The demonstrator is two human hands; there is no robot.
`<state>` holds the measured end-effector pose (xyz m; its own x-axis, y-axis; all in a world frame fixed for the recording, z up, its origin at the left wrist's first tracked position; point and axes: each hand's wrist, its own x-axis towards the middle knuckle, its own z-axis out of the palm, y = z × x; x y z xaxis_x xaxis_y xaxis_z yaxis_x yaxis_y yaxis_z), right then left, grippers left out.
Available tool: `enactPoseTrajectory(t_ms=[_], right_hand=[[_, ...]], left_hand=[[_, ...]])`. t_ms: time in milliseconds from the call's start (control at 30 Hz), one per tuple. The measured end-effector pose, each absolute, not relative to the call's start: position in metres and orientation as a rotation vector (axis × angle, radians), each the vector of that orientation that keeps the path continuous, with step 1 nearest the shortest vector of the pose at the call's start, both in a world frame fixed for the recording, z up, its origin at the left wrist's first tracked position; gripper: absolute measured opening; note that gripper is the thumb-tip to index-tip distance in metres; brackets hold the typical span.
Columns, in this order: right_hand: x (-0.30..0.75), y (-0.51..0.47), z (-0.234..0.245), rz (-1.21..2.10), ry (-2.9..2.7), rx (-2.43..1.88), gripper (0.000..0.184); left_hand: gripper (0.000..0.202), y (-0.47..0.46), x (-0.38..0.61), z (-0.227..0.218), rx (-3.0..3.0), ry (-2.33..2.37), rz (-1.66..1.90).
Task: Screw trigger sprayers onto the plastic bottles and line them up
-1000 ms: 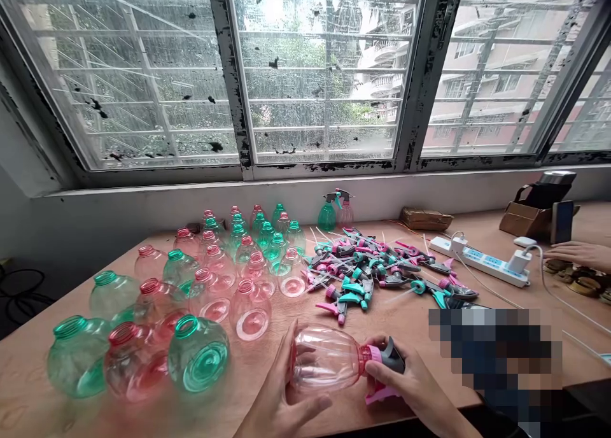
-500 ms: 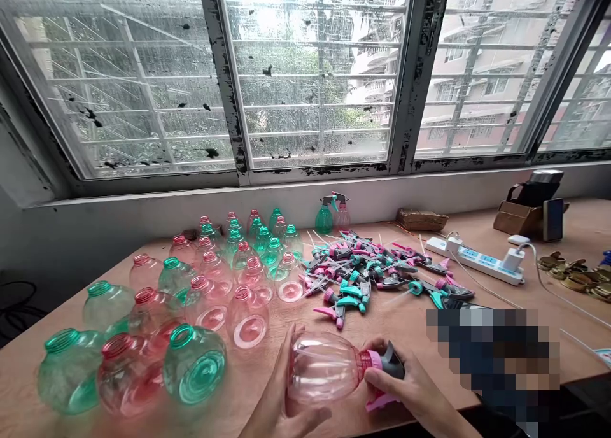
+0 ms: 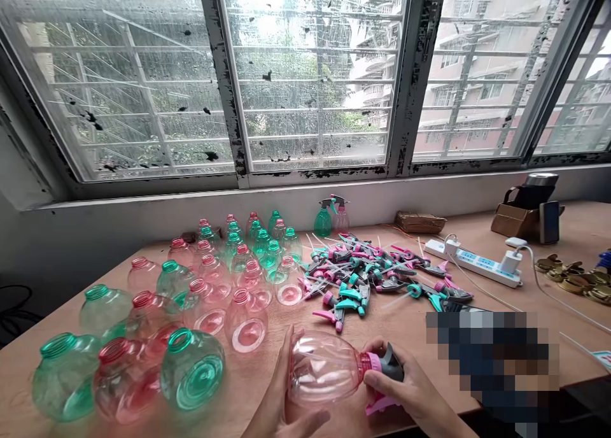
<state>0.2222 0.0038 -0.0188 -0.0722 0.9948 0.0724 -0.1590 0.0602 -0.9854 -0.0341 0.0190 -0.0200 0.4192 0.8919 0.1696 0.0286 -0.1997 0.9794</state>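
Note:
A clear pink spray bottle (image 3: 324,367) lies on its side just above the table's front edge, its neck to the right. My left hand (image 3: 281,393) cups its base end, fingers along the far side and thumb below. At the neck, my right hand (image 3: 401,381) is closed around the grey and pink spray head (image 3: 377,363), thumb on the pink collar. The trigger points down below that hand. A dip tube shows faintly through the bottle wall. Whether the collar is fully threaded I cannot tell.
Several open pink and green bottles (image 3: 193,368) stand to the left. Behind my hands lies a heap of spray heads (image 3: 363,272). Two bottles with sprayers (image 3: 323,221) stand by the wall. A power strip (image 3: 477,263), a phone (image 3: 548,223) and a blurred-out patch (image 3: 496,355) are at right.
The view has shifted very slightly. Both hands keep the same hold on the spray bottle and its head, with hardly any visible movement.

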Motion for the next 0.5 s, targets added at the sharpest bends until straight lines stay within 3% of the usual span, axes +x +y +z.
enactPoseTrajectory(t_ms=[100, 300, 500], right_hand=[[0.222, 0.003, -0.017, 1.32, -1.163, -1.011, 0.04], [0.223, 0.003, -0.021, 1.323, -1.216, -1.006, 0.042], [0.225, 0.006, -0.022, 1.327, -1.196, -1.027, 0.043]], left_hand=[[0.092, 0.02, -0.031, -0.022, 1.609, 0.795, 1.014], [0.109, 0.022, -0.035, -0.035, 1.654, 0.749, 0.993], [0.092, 0.021, -0.035, -0.029, 1.668, 0.816, 0.996]])
